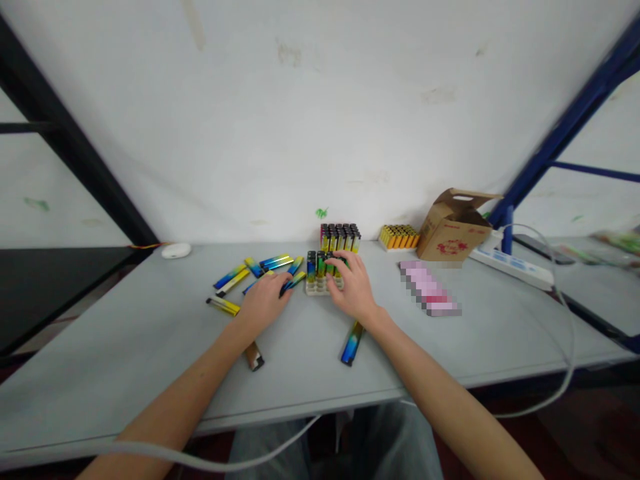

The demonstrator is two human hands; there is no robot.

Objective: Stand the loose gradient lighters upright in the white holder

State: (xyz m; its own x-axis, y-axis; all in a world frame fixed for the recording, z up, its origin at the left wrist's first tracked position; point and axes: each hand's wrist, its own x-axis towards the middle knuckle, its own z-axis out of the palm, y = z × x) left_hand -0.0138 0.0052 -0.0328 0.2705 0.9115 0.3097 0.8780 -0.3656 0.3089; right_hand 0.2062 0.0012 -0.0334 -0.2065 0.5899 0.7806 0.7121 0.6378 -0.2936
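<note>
My left hand (265, 297) is closed around a lighter (295, 283) with a yellow and blue body and a dark end, pointing toward the tray. A pale tray with round holes (316, 289) stands in front of my hands. Upright blue and green lighters (311, 267) fill its back part. My right hand (353, 287) reaches over the tray's right side, thumb and forefinger curved and apart beside the standing lighters. It partly hides them. Several blue and yellow lighters (277, 261) lie loose around my left hand. Another blue lighter (353, 345) lies below my right wrist.
Behind the tray stands a block of dark-topped lighters (341, 237). Yellow lighters (400, 237) fill another tray beside an open cardboard box (453, 230). A blurred pink item (430, 288), a power strip (515, 265), a white case (177, 251) and a brown lighter (255, 357) are on the table.
</note>
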